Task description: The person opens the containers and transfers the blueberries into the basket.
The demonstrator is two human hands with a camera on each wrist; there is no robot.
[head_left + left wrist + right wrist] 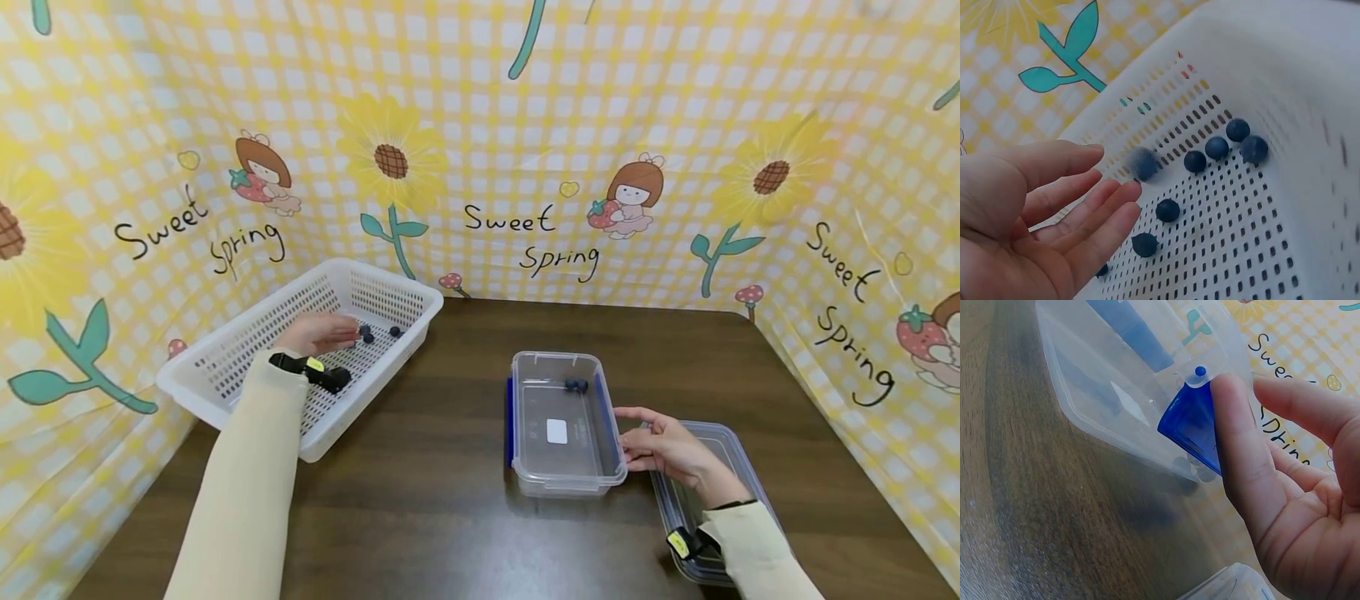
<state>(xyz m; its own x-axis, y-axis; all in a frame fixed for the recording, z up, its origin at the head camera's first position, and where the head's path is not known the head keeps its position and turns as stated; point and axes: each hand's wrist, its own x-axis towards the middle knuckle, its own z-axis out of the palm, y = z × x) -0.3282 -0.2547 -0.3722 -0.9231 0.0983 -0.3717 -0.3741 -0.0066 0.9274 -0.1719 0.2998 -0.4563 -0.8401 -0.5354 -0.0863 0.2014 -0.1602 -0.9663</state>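
Note:
My left hand (322, 332) reaches into a white perforated basket (375, 404), its fingers extended and slightly bent. In the left wrist view a blurred blueberry (1143, 164) shows just past the fingertips, and no finger is curled round it. Several other blueberries (1217, 149) lie on the basket floor. My right hand (667, 450) is at the right side of a clear plastic box (557, 467), its fingers extended at the wall. Up close, a finger lies against the box's blue latch (1188, 425). Two or so blueberries (576, 385) are inside the box near its far end.
A clear lid-like plastic container (738, 454) lies on the brown wooden table (450, 533) under my right forearm. Yellow checked cloth (495, 150) with sunflowers walls in the back and both sides. The basket stands against the cloth at the left.

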